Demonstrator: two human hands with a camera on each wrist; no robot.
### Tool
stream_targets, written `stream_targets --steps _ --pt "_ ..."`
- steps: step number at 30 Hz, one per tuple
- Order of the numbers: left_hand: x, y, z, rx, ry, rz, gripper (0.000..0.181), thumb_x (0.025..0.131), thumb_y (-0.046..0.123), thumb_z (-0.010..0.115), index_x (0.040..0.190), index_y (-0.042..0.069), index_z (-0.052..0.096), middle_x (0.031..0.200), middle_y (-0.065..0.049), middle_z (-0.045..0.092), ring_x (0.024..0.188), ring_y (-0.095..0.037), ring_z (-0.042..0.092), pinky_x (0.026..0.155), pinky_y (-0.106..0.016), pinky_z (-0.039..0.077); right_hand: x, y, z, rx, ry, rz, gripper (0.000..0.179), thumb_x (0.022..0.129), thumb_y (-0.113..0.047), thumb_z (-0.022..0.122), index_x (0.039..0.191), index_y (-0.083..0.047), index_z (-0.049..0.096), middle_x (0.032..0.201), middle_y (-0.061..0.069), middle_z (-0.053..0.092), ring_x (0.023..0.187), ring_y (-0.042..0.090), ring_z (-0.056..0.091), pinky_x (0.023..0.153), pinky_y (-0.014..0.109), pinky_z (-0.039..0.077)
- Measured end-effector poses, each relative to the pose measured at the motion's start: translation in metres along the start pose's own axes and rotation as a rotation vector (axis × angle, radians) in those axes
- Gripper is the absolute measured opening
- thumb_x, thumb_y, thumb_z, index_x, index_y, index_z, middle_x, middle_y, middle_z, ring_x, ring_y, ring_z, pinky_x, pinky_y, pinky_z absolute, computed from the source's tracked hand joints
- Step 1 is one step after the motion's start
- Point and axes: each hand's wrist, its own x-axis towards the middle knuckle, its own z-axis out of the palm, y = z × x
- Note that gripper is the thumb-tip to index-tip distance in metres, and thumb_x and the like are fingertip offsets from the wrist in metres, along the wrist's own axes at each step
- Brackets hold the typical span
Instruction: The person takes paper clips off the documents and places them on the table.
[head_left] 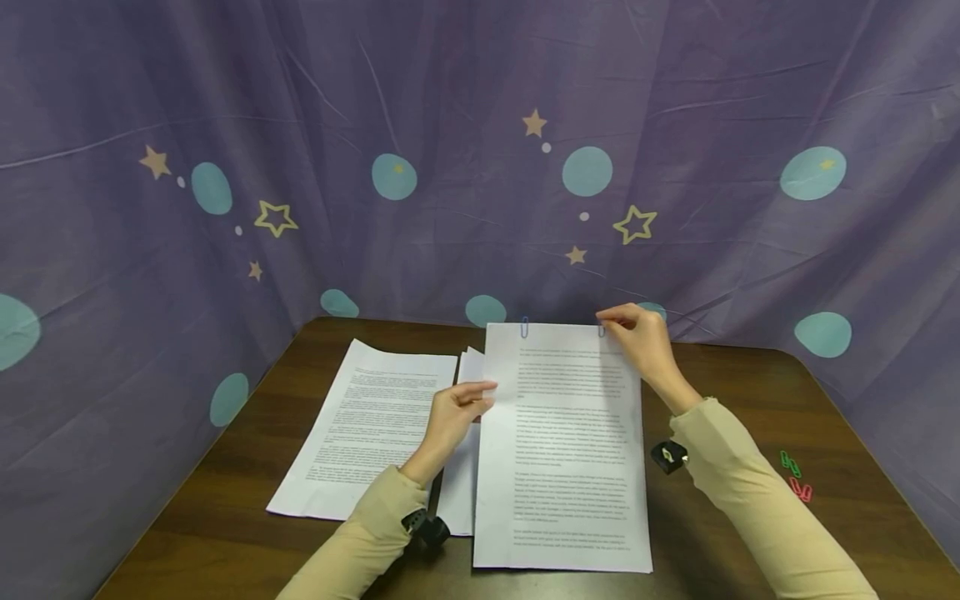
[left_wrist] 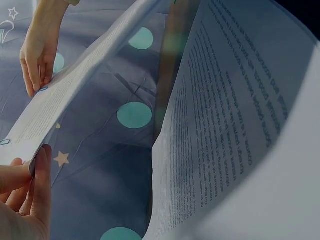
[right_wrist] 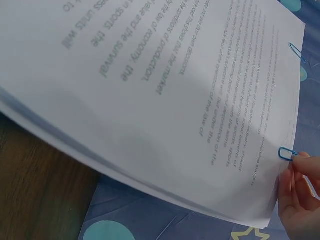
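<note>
A sheaf of printed paper is held upright over the table, several sheets thick at the edge seen in the right wrist view. My left hand pinches its left edge between thumb and fingers. One blue paper clip sits on the top edge toward the left. At the right end of that edge, my right hand pinches a second blue paper clip, whose loop lies over the front page. The left wrist view also shows both clips along the top edge.
Another printed stack lies on the brown table at the left, with more white sheets partly hidden behind the held sheaf. Green paper clips and pink paper clips lie at the right. A purple patterned curtain surrounds the table.
</note>
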Motion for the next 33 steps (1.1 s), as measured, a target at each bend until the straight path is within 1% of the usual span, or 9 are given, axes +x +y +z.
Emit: stream_targets --steps 7,11,17,22,25,27,31,32,33 --pt "0.000 -0.003 0.001 0.007 -0.005 -0.002 0.023 0.077 -0.004 0.062 0.099 -0.006 0.064 0.091 -0.021 0.065 0.066 -0.010 0.055 0.062 -0.031 0.051 -0.001 0.005 -0.002 0.061 0.046 0.056 0.014 0.081 0.000 0.059 0.091 0.001 0.069 0.089 0.016 0.065 0.073 0.010 0.057 0.060 0.009 0.041" --pt "0.006 -0.017 0.001 -0.007 -0.008 -0.001 0.023 0.076 -0.003 0.063 0.099 -0.005 0.065 0.090 -0.020 0.065 0.066 -0.009 0.055 0.061 -0.030 0.051 -0.001 0.006 -0.003 0.133 0.075 0.112 0.014 0.080 -0.002 0.061 0.091 0.004 0.068 0.085 0.018 0.065 0.064 -0.002 0.053 0.057 0.009 0.041" --pt "0.011 -0.031 0.002 0.000 -0.006 0.023 0.023 0.076 -0.001 0.064 0.099 -0.003 0.065 0.088 -0.016 0.067 0.064 -0.006 0.055 0.058 -0.025 0.049 -0.002 0.014 -0.005 0.242 0.101 0.189 0.020 0.080 -0.012 0.064 0.093 0.004 0.068 0.085 0.014 0.065 0.064 0.004 0.058 0.061 0.015 0.047" --pt "0.011 -0.030 0.003 0.002 0.005 0.026 0.022 0.076 -0.001 0.063 0.098 -0.001 0.066 0.088 -0.016 0.067 0.064 -0.007 0.056 0.057 -0.023 0.049 -0.003 0.036 -0.007 0.361 0.077 0.205 0.027 0.076 -0.027 0.069 0.092 -0.006 0.070 0.086 0.005 0.066 0.068 0.008 0.060 0.062 0.017 0.048" --pt "0.012 -0.030 0.003 0.000 0.012 0.011 0.022 0.076 -0.001 0.064 0.098 -0.001 0.067 0.087 -0.015 0.067 0.065 -0.007 0.056 0.058 -0.023 0.049 -0.005 0.037 -0.011 0.363 0.044 0.283 0.030 0.077 -0.026 0.069 0.097 -0.004 0.068 0.090 0.011 0.066 0.075 0.016 0.062 0.068 0.022 0.049" --pt "0.012 -0.030 0.003 -0.009 0.010 0.009 0.022 0.076 0.000 0.064 0.098 -0.001 0.067 0.086 -0.015 0.067 0.065 -0.007 0.056 0.058 -0.022 0.049 -0.006 0.051 -0.010 0.378 0.036 0.282 0.027 0.078 -0.024 0.068 0.097 -0.005 0.069 0.088 0.010 0.067 0.076 0.015 0.062 0.068 0.021 0.050" --pt "0.006 -0.015 0.002 -0.015 -0.001 0.000 0.023 0.077 -0.002 0.063 0.099 -0.003 0.065 0.087 -0.018 0.066 0.066 -0.009 0.056 0.059 -0.022 0.048 -0.012 0.052 -0.017 0.353 0.025 0.279 0.029 0.079 -0.019 0.067 0.100 0.000 0.067 0.084 0.007 0.068 0.072 0.010 0.062 0.066 0.018 0.048" --pt "0.004 -0.011 0.002 -0.015 -0.002 -0.003 0.023 0.077 -0.002 0.063 0.099 -0.004 0.065 0.087 -0.019 0.066 0.066 -0.009 0.055 0.059 -0.022 0.048 -0.011 0.079 -0.012 0.414 0.017 0.251 0.027 0.079 -0.019 0.067 0.099 -0.001 0.068 0.082 0.004 0.068 0.070 0.007 0.061 0.065 0.016 0.047" --pt "0.002 -0.007 0.002 -0.013 -0.002 -0.006 0.023 0.077 -0.002 0.063 0.100 -0.005 0.065 0.088 -0.020 0.065 0.066 -0.010 0.055 0.059 -0.022 0.048 -0.012 0.079 -0.014 0.392 0.011 0.285 0.029 0.078 -0.019 0.067 0.100 0.000 0.067 0.083 0.006 0.068 0.071 0.009 0.061 0.067 0.019 0.047"
